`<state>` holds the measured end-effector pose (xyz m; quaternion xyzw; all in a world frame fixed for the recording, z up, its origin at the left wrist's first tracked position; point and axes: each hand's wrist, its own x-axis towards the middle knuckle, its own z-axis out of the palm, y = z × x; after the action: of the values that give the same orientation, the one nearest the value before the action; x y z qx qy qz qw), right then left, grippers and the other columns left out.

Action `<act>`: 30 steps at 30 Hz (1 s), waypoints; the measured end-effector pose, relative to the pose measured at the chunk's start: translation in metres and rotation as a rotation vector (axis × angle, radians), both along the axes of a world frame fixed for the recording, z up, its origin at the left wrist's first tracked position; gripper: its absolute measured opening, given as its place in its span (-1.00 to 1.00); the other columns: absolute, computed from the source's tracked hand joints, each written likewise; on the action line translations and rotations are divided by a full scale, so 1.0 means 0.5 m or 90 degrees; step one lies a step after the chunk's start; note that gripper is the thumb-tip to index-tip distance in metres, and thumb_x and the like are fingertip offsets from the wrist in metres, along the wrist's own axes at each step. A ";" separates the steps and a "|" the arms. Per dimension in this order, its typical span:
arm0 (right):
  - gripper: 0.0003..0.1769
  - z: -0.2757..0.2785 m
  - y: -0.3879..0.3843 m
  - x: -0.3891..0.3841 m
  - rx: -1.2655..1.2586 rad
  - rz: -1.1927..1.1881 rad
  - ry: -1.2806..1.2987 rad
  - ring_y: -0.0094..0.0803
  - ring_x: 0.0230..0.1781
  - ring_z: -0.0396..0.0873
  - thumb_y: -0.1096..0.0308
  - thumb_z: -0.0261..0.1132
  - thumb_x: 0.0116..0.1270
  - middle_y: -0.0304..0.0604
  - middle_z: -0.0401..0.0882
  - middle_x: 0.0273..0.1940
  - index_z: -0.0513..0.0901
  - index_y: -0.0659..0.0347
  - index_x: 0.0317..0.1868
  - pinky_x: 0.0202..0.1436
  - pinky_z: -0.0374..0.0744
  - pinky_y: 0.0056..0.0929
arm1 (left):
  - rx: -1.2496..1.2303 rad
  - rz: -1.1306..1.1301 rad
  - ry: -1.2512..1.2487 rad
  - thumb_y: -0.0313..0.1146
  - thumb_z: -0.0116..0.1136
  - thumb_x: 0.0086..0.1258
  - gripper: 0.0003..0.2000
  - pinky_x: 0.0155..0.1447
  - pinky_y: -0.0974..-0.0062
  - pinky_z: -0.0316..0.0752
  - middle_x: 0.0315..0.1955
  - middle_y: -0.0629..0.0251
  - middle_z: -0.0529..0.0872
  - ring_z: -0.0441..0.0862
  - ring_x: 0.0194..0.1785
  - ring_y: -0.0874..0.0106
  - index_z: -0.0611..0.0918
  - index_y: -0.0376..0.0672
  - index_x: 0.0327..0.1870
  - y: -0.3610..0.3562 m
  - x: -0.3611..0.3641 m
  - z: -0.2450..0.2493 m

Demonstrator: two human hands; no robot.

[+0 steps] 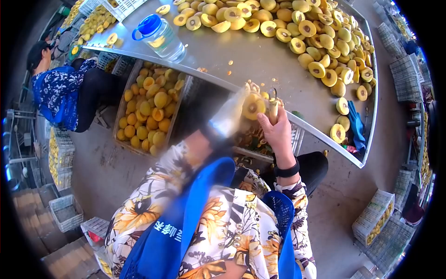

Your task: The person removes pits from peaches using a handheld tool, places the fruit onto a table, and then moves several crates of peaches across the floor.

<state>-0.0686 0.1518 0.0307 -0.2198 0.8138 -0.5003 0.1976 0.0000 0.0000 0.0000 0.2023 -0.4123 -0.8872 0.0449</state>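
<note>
My left hand (pixel 231 110), in a pale glove and blurred, is closed around a halved yellow peach (pixel 253 107) whose cut face is turned up. My right hand (pixel 278 132), bare, grips a small pitting tool (pixel 274 104) with a light handle and a thin curved metal tip, right beside the peach. Both hands are at the near edge of the metal table (pixel 223 51). Below them, partly hidden, a crate of peelings and pits (pixel 253 137) stands close to my legs.
Halved peaches (pixel 320 37) are heaped across the table's far and right side. A water bottle (pixel 160 39) stands near the left edge, a blue glove (pixel 356 125) lies at the right corner. A crate of peaches (pixel 151 109) is at left; another person (pixel 62 93) sits beyond it.
</note>
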 end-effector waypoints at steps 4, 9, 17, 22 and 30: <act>-0.66 0.020 0.009 0.069 0.073 -0.025 0.100 0.19 -0.33 0.56 0.35 0.24 0.18 0.30 0.56 -0.38 0.42 0.33 -0.08 -0.31 0.53 -0.11 | -0.451 0.114 0.179 -0.28 -0.13 0.49 -0.56 0.25 0.41 0.34 0.12 0.12 0.46 0.44 0.17 0.33 0.24 -0.23 0.33 0.019 0.040 -0.023; -0.76 0.013 0.044 0.098 0.101 0.054 0.072 0.23 -0.34 0.53 0.37 0.23 0.20 0.29 0.54 -0.42 0.39 0.33 -0.23 -0.33 0.51 -0.07 | -0.685 0.101 0.065 -0.32 -0.17 0.50 -0.59 0.25 0.45 0.33 0.12 0.13 0.45 0.42 0.18 0.38 0.26 -0.28 0.31 0.049 0.039 0.012; -0.77 0.024 0.050 0.117 0.063 0.061 0.022 0.25 -0.35 0.52 0.41 0.22 0.21 0.30 0.53 -0.43 0.36 0.35 -0.26 -0.34 0.50 -0.06 | 0.081 0.119 0.100 -0.22 -0.11 0.49 -0.70 -0.13 0.54 0.50 -0.18 0.25 0.59 0.56 -0.18 0.50 0.47 -0.24 0.05 0.077 0.027 0.049; -0.76 0.012 0.056 0.123 0.053 0.061 0.044 0.27 -0.33 0.51 0.44 0.19 0.19 0.34 0.52 -0.42 0.34 0.39 -0.22 -0.31 0.50 -0.05 | -0.137 0.189 0.033 -0.13 -0.14 0.50 -0.64 -0.07 0.61 0.47 -0.21 0.31 0.63 0.55 -0.18 0.57 0.59 -0.27 -0.11 0.105 0.020 0.050; -0.72 0.029 0.063 0.119 0.110 0.108 -0.069 0.28 -0.25 0.50 0.47 0.18 0.12 0.37 0.51 -0.39 0.34 0.41 -0.19 -0.22 0.49 -0.05 | -0.378 0.067 0.002 -0.26 0.03 0.37 -0.79 -0.16 0.48 0.49 -0.32 0.26 0.64 0.60 -0.25 0.41 0.58 -0.23 -0.22 0.066 0.016 0.022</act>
<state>-0.0092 0.1834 0.0453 -0.2424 0.8207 -0.4210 0.3008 0.0082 0.0332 0.0111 0.1999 -0.6423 -0.7248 0.1487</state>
